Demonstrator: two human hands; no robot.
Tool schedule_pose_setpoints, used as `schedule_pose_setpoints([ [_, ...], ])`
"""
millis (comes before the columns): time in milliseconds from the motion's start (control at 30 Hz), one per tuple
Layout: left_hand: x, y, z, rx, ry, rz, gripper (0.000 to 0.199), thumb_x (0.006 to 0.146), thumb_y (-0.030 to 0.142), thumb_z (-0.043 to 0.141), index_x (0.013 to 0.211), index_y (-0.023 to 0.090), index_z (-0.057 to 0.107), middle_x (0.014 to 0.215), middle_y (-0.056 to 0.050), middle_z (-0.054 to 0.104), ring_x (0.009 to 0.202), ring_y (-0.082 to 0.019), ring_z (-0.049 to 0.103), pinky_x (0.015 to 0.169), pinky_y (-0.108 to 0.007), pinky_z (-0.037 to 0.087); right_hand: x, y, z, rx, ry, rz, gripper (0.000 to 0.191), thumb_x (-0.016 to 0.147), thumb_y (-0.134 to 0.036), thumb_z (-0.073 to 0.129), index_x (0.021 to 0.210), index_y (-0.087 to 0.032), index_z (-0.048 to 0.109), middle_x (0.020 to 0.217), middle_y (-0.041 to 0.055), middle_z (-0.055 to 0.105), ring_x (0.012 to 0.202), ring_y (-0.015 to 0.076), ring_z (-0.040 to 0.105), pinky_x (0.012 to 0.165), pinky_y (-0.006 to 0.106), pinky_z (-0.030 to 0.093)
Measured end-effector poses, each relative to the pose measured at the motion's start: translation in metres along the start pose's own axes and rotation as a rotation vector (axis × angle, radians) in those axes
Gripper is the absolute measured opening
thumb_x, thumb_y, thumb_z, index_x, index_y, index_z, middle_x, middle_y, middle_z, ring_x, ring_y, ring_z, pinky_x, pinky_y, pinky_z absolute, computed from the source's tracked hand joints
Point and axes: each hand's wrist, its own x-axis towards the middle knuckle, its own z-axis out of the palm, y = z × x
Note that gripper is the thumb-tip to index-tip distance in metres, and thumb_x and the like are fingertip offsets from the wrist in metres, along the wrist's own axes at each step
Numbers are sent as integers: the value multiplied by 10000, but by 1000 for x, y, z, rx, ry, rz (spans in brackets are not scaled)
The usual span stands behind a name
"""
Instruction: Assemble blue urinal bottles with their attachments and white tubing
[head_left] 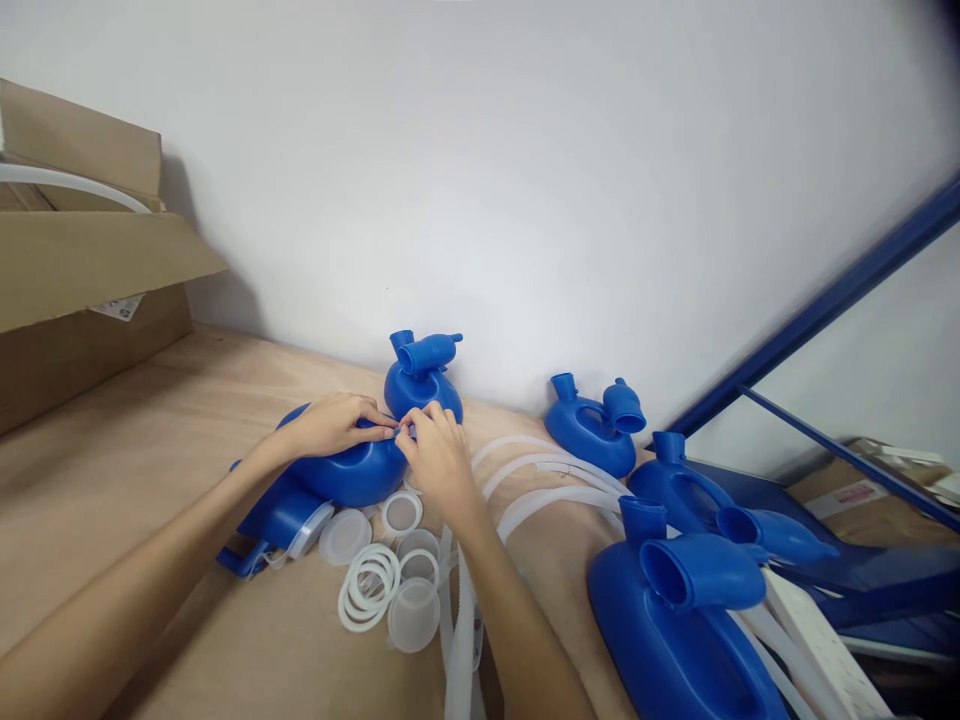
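A blue urinal bottle (358,474) lies on its side on the wooden table. My left hand (337,424) rests over its upper side, fingers closed on it and tips at the neck end. My right hand (439,450) meets those fingertips in a pinch at the neck. What the right fingers hold there is mostly hidden; only a small pale-blue bit shows. Right behind the hands stands another blue urinal bottle (420,392) with a funnel-shaped piece (429,353) on top. Below the left forearm lies a blue cup-shaped part (279,515) with a whitish lid on its end.
White rings (367,590) and clear round lids (414,614) lie in front of the hands. White hoses (555,470) curve beside my right arm. More blue bottles (660,630) stand at the right. At left is an open cardboard box (90,330); a blue metal frame (817,320) slants at right.
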Motion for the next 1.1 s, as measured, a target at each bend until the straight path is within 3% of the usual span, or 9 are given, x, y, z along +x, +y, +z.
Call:
schedule_pose_setpoints([
  [300, 4, 2, 3, -14, 51, -103, 440, 986, 560, 518, 1155, 288, 819, 1190, -41, 795, 1047, -264, 729, 898, -312, 501, 7, -2, -4, 0, -45, -2, 137, 1027, -307, 558, 1060, -273, 686, 1060, 65, 643, 1030, 260, 593, 837, 357, 466],
  [433, 3, 5, -3, -35, -3, -75, 456, 978, 564, 522, 1196, 285, 810, 1177, -47, 794, 1030, -263, 728, 920, -315, 508, 3, 2, -8, 151, -47, 29, 189, 1035, -316, 544, 1136, -264, 695, 1127, 69, 653, 1109, 256, 610, 954, 382, 480],
  [500, 2, 9, -7, -41, -28, -83, 474, 966, 565, 542, 1249, 274, 787, 1212, -60, 783, 1058, -276, 722, 951, -334, 508, -3, 11, -13, 302, -72, 19, 362, 1012, -371, 602, 1358, -261, 613, 1227, 79, 661, 1187, 252, 621, 1036, 406, 479],
  [567, 0, 12, -9, -52, -42, -95, 502, 941, 574, 589, 1284, 255, 768, 1256, -75, 768, 1102, -296, 712, 981, -358, 504, -10, 27, -20, 451, -112, -17, 652, 951, -411, 697, 1538, -263, 455, 1386, 101, 628, 1290, 252, 606, 1090, 422, 478],
  [633, -1, 16, -10, -55, -34, -100, 532, 923, 606, 619, 1281, 242, 766, 1289, -78, 758, 1150, -316, 698, 1011, -377, 496, -17, 44, -26, 552, -112, -42, 754, 890, -388, 770, 1557, -261, 442, 1479, 112, 592, 1330, 249, 601, 1096, 415, 496],
  [733, 0, 18, -7, -37, 3, -122, 606, 904, 710, 600, 1251, 245, 776, 1318, -70, 748, 1211, -340, 677, 1036, -399, 487, -25, 65, -28, 630, -62, -65, 520, 861, -313, 797, 1357, -234, 661, 1365, 92, 696, 1233, 233, 673, 1057, 387, 536],
  [800, 1, 17, -2, 35, 32, -140, 673, 868, 781, 594, 1261, 263, 769, 1331, -66, 743, 1230, -359, 670, 1027, -415, 489, -28, 71, -25, 636, -29, -94, 419, 867, -292, 799, 1275, -229, 726, 1311, 86, 737, 1221, 232, 688, 1076, 387, 529],
  [933, 2, 14, 6, 235, 59, -111, 777, 813, 853, 594, 1327, 288, 738, 1273, -84, 764, 1173, -385, 693, 937, -407, 505, -29, 71, -14, 571, 41, -148, 430, 901, -271, 782, 1327, -247, 721, 1374, 103, 715, 1278, 245, 669, 1123, 417, 503],
  [1100, 2, 15, 8, 322, 84, -108, 750, 822, 865, 569, 1307, 323, 753, 1192, -79, 782, 1128, -365, 709, 833, -359, 503, -24, 70, -3, 557, 126, -203, 475, 835, -317, 863, 1285, -211, 752, 1193, 105, 766, 1105, 237, 726, 1010, 376, 566],
])
